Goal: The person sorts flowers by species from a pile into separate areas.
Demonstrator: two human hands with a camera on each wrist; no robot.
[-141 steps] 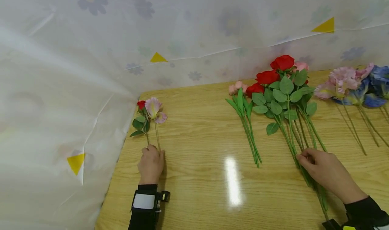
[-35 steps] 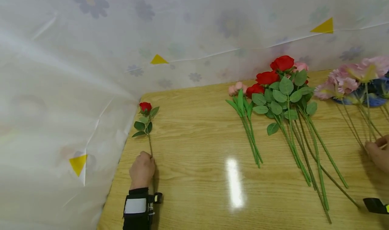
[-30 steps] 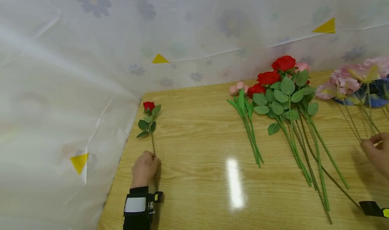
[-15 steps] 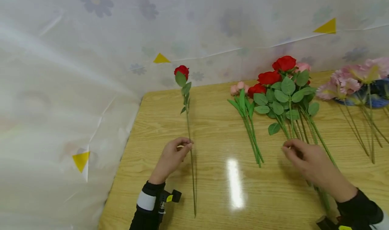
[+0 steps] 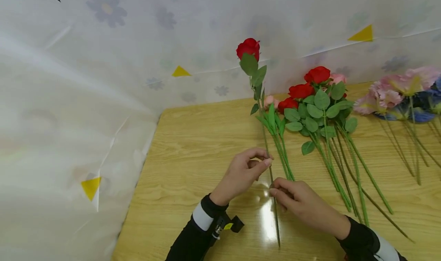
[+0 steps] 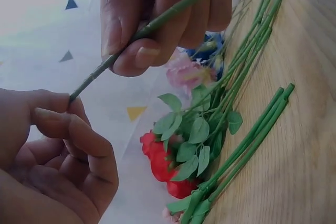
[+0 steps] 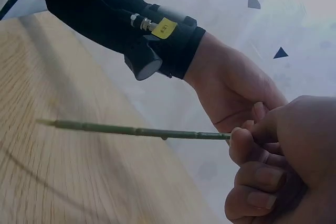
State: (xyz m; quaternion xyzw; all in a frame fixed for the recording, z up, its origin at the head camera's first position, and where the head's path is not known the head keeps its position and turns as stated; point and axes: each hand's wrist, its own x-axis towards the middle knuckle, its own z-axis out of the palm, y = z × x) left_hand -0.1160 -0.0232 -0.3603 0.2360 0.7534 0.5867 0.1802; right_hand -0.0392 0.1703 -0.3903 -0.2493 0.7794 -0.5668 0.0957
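A single red rose (image 5: 249,48) with green leaves is held up off the table, its long stem slanting down toward me. Thumb and fingertips of my left hand (image 5: 244,173) pinch the stem around its middle. Just below, my right hand (image 5: 304,203) pinches the same stem between thumb and fingers. In the left wrist view the stem (image 6: 181,6) runs from the left fingertips through the right hand's fingers. The right wrist view shows the bare lower stem (image 7: 131,131) sticking out past the right fingers. The rose's leaves partly cover the pink tulips (image 5: 272,101) lying behind.
Right of the tulips lies a bunch of red roses (image 5: 301,90) with leafy stems, a pink bloom (image 5: 337,78) among them. Farther right are pink irises (image 5: 386,94) and blue ones (image 5: 422,113). A patterned plastic sheet (image 5: 220,73) borders the wooden table (image 5: 193,138) behind and left.
The left hand has lifted the rose off the table's left side and carried it right. My right hand laid down a pink iris at the right, then came across to the rose's stem.
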